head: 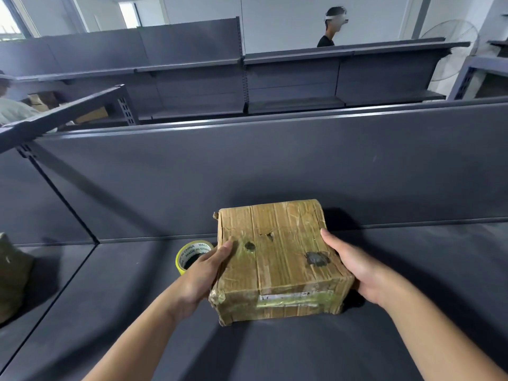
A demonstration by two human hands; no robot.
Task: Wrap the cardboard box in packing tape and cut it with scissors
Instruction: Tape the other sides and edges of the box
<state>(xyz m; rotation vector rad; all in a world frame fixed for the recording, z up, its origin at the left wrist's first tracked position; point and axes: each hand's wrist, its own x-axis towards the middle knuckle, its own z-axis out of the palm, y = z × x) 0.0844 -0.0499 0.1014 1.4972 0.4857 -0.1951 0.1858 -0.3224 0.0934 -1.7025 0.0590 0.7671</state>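
In the head view, one cardboard box is held between both hands, apparently resting on the dark shelf. It is gripped on its left side by the left hand and on its right side by the right hand, each thumb laid on top. One tape roll is seen just left of the box, partly hidden behind the left hand, which is judged the nearer. No scissors are seen.
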